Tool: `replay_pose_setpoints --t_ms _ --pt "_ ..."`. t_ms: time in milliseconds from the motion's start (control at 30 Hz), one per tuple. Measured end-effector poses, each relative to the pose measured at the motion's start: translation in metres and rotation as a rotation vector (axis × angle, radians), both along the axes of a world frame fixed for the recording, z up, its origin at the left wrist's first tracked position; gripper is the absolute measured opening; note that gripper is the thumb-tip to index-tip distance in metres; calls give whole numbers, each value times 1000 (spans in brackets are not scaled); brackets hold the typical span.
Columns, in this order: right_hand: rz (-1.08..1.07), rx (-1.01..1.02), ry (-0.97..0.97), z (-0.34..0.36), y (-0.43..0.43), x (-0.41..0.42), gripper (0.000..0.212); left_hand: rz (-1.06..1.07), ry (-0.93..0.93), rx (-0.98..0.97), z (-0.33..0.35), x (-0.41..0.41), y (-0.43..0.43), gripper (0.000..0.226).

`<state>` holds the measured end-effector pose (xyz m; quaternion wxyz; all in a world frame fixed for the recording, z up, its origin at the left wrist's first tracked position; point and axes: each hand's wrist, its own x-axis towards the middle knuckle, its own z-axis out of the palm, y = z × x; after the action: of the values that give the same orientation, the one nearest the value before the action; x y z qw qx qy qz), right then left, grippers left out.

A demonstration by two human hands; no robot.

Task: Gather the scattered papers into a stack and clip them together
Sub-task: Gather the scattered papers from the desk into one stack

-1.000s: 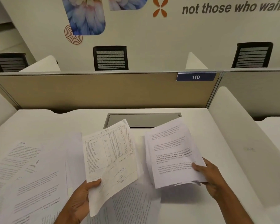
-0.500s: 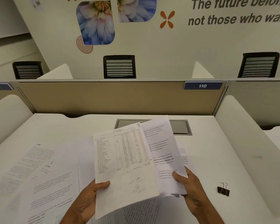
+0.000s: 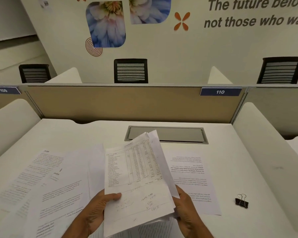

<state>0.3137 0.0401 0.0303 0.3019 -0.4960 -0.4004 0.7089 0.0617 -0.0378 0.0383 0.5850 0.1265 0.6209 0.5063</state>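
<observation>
A stack of papers (image 3: 136, 177) is held upright above the white desk (image 3: 67, 134), with a printed table sheet on top. My left hand (image 3: 96, 208) grips its lower left edge, thumb on the front. My right hand (image 3: 186, 206) holds its lower right edge. Several printed sheets (image 3: 46, 182) lie overlapped on the desk to the left. One more sheet (image 3: 194, 179) lies flat to the right, partly behind the stack. A black binder clip (image 3: 241, 201) rests on the desk at the right, apart from both hands.
A grey cable hatch (image 3: 179, 134) is set into the desk behind the stack. A tan partition (image 3: 119, 103) with a "110" label closes the back, and white side dividers (image 3: 268, 152) flank the desk. Black chairs stand beyond the partition.
The table sheet in my left hand and the bundle in my right hand have come together into one stack. The camera tilted up, and the binder clip came into view.
</observation>
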Motion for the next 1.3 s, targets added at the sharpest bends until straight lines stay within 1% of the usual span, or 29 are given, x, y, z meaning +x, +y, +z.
replay_pose_setpoints --t_ms 67,167,200,233,300,367,400,500,567,600,700,800,867,933,1067,1100,1200,1300 --pt "-12 14 -53 -3 -3 -6 40 25 -1 -10 -4 5 3 38" --pt "-22 29 -79 -10 4 -4 24 66 5 -26 -13 7 8 47" --pt "-32 50 -122 -14 9 0 23 86 12 -27 -15 7 9 50" --pt "-54 92 -205 -18 15 7 25 100 16 -21 -17 5 10 51" --pt "-149 211 -479 -35 30 28 32 121 13 -3 -16 3 10 44" --pt "-236 326 -747 -55 46 51 47 144 5 24 -15 -1 9 39" --pt "-221 341 -868 -64 54 61 56 158 7 37 -14 -3 9 39" --pt "-59 206 -1176 -73 72 80 81 199 10 58 -13 -8 8 43" --pt "14 131 -1268 -73 77 86 89 216 3 66 -11 -8 6 37" --pt "22 108 -1271 -74 79 86 92 224 -2 64 -10 -8 5 35" --pt "-8 67 -1198 -73 85 84 95 217 -26 68 -9 -8 4 36" --pt "-39 67 -1121 -74 89 83 90 225 -22 72 -8 -6 3 37" --pt "-88 91 -1066 -76 89 86 81 233 -22 75 -8 -6 2 38" --pt "-152 133 -1005 -81 88 90 67 230 -33 72 -8 -8 0 39" --pt "-282 229 -861 -81 87 99 25 216 -62 70 -10 -12 -2 42" --pt "-313 250 -824 -78 88 101 18 210 -74 74 -10 -12 -3 43" --pt "-445 290 -669 -64 90 110 13 185 -132 91 -8 -13 -6 42" --pt "-560 297 -500 -46 90 112 18 157 -191 97 -7 -14 -8 44"
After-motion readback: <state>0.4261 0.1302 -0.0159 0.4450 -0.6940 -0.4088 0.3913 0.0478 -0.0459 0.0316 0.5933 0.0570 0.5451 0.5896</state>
